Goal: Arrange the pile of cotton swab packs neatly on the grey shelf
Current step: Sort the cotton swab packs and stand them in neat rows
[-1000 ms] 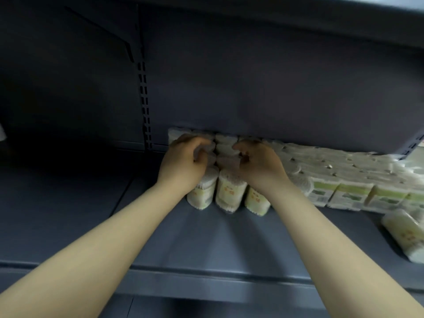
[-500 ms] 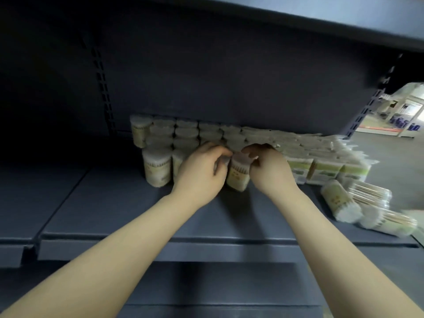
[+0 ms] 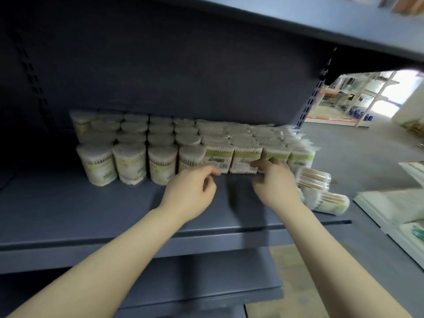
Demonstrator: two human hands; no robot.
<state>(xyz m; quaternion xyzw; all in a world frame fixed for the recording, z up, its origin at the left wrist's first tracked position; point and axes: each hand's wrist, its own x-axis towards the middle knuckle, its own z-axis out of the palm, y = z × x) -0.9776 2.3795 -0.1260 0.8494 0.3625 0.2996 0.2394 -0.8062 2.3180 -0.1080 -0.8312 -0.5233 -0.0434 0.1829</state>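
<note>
Upright round cotton swab packs (image 3: 129,164) stand in rows at the back left of the grey shelf (image 3: 91,214). Right of them stand rows of rectangular green-labelled packs (image 3: 243,159). My left hand (image 3: 190,191) has its fingers loosely curled, and its index fingertip touches the lower edge of the first rectangular pack (image 3: 215,158). The bent fingers of my right hand (image 3: 274,183) rest against the lower front of the neighbouring packs. Two loose packs (image 3: 313,177) lie on their sides at the shelf's right end, just right of my right hand.
Another grey shelf board (image 3: 298,21) hangs overhead and a lower board (image 3: 206,283) sits beneath. A perforated upright (image 3: 308,106) marks the shelf's right end. White shelving with goods (image 3: 390,203) stands to the right across the floor.
My view and both hands have shifted right along the row, from the round packs to the rectangular green-labelled packs. The round packs now stand in straight rows.
</note>
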